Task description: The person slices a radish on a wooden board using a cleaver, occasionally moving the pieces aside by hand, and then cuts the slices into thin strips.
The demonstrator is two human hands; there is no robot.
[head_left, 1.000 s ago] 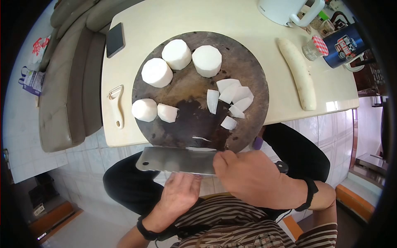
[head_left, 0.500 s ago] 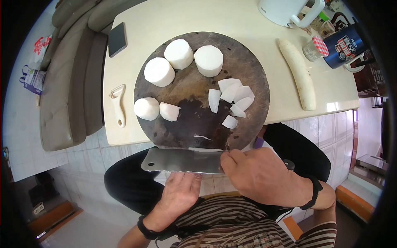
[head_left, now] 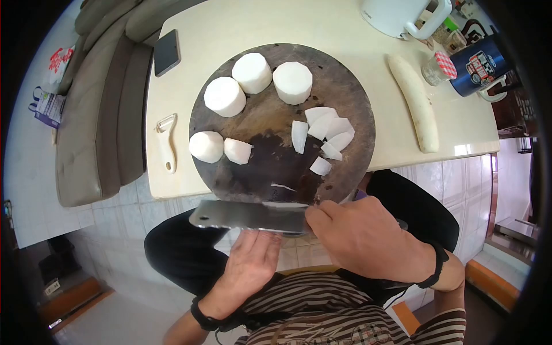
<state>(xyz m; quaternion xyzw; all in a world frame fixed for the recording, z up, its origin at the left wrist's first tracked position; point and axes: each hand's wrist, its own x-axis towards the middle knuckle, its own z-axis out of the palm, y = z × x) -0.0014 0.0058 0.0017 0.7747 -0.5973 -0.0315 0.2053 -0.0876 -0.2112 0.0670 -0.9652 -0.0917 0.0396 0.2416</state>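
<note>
R hand (head_left: 362, 238) has fingers wrapped round the handle of the cleaver (head_left: 247, 214), blade running L-to-R along the near rim of the round chopping board (head_left: 270, 121). L hand (head_left: 252, 257)'s nearer mid-blade, at its lower edge, w/ fingertips partly hidden; can't tell if they're pinching.

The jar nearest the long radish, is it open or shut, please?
Shut: a red checked lid covers the top of the jar.

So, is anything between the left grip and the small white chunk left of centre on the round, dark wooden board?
Yes: the broad rectangular steel cleaver, held in the right grip, crosses in front of the left grip. Beyond it, only bare board shows before the chunk.
</note>
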